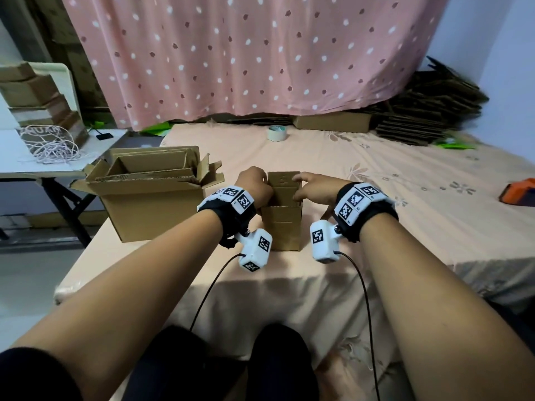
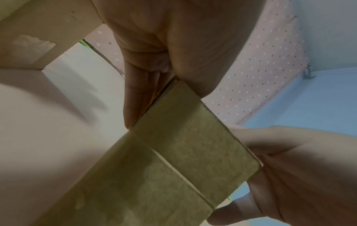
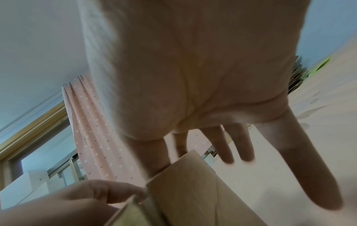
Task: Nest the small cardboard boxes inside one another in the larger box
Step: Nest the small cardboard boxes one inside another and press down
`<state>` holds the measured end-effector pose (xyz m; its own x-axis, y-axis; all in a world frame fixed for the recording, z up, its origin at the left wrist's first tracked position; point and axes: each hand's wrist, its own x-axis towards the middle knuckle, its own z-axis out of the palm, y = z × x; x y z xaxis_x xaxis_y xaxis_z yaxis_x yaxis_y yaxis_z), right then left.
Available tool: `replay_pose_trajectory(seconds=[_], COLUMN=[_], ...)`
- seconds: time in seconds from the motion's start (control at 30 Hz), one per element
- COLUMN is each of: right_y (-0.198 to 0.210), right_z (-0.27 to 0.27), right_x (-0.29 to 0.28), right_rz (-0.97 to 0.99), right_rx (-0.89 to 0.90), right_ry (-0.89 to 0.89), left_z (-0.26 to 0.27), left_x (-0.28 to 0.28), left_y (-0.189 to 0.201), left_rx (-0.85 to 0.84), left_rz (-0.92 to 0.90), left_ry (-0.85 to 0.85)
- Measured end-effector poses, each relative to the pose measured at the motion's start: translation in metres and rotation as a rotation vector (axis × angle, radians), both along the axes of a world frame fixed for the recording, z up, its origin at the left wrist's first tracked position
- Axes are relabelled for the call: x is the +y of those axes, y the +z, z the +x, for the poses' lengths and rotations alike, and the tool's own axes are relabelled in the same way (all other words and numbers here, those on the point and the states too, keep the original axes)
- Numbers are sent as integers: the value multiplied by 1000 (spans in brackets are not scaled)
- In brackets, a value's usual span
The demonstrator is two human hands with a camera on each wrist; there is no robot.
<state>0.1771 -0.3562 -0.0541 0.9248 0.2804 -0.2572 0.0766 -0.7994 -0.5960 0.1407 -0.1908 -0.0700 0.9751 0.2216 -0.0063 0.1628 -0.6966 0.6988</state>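
A small open-topped cardboard box (image 1: 285,227) stands upright on the peach bedsheet, just right of the larger box (image 1: 150,209). The larger box is open, with other cardboard boxes set inside it. My left hand (image 1: 254,186) grips the small box's upper left flap, fingers curled over its edge. My right hand (image 1: 311,188) pinches the upper right flap between thumb and forefinger. In the left wrist view the left hand (image 2: 154,45) clamps the box's (image 2: 173,168) edge. In the right wrist view the right hand's (image 3: 193,76) other fingers (image 3: 309,175) stretch out straight beside the box (image 3: 193,194).
A tape roll (image 1: 276,133), a closed carton (image 1: 333,121) and a stack of flattened cardboard (image 1: 428,105) lie at the back by the dotted curtain. An orange object (image 1: 518,195) sits far right. A side table (image 1: 17,169) with tangled string (image 1: 49,146) stands left.
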Motion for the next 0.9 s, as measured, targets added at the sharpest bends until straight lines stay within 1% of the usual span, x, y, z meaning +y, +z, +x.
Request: replay_pose_trajectory(seconds=[0.1,0.3,0.4,0.53,0.73,0.9], right_y=[3,4,2,-3,0,4], right_z=[-8,-7,-8,-14,-19,-19], right_x=[0,5,3,-1,-5,7], right_rz=[57,268,313,419,515,637], right_rx=[-49,-151,-81,5,-14,3], right_ry=[51,4,31,25,39,107], left_z=[1,-2,-4,-10,-17,-23], left_x=[5,9,15,23,29,34], left_y=[1,16,25,41,58,66], left_rx=[-45,-95,-140,-210,-250,-274], left_rz=[56,79,104,191,243,245], left_ry=[2,-3,-10,-39,-108,-152])
